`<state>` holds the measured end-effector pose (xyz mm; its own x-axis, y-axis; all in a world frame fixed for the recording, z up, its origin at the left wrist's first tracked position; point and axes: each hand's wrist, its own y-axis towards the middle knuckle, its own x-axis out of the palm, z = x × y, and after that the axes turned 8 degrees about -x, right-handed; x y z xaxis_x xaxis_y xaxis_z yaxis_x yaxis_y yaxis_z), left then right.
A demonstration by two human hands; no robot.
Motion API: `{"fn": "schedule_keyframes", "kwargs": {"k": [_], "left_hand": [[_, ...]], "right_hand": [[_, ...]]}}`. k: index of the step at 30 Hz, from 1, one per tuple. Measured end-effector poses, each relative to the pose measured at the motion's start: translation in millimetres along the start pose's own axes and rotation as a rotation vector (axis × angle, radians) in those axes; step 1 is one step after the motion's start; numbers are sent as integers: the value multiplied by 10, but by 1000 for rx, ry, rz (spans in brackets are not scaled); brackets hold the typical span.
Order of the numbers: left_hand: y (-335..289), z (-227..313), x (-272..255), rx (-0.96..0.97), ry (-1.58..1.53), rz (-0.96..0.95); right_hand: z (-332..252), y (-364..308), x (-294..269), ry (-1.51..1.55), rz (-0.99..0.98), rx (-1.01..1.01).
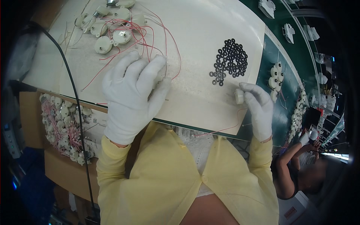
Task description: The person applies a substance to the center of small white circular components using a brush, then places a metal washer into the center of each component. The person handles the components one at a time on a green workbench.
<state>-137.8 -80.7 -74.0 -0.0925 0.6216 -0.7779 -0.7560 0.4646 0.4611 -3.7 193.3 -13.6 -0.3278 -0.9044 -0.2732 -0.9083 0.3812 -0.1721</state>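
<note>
My right hand [258, 107], in a white glove, pinches a small round white motor [239, 96] between thumb and fingertips near the table's right edge. A thin red wire [225, 129] trails below that hand toward the table's front edge. On the left, my gloved left hand [131, 88] curves over the tabletop, its thumb and forefinger around something pale and mostly hidden. Red wires run up to its fingertips from a heap of white disc-shaped motors [122, 36] just beyond. Many small black rings [232, 58] lie grouped left of and beyond my right hand.
A cardboard box [32, 118] filled with similar wired motors stands left below the white table [198, 33]. A black cable [71, 71] hangs across the left side. Beyond the right edge, more motors [276, 78] lie on a green surface, and another person [287, 172] works there.
</note>
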Motion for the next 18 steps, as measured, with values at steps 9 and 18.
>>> {"fn": "schedule_keyframes", "kwargs": {"k": [9,18], "left_hand": [[31,8,56,8,20,57],[0,3,27,-2,16,17]], "right_hand": [[-8,179,209,-592,-157,-535],[-204,251,234,-1054,-271,-761]]}}
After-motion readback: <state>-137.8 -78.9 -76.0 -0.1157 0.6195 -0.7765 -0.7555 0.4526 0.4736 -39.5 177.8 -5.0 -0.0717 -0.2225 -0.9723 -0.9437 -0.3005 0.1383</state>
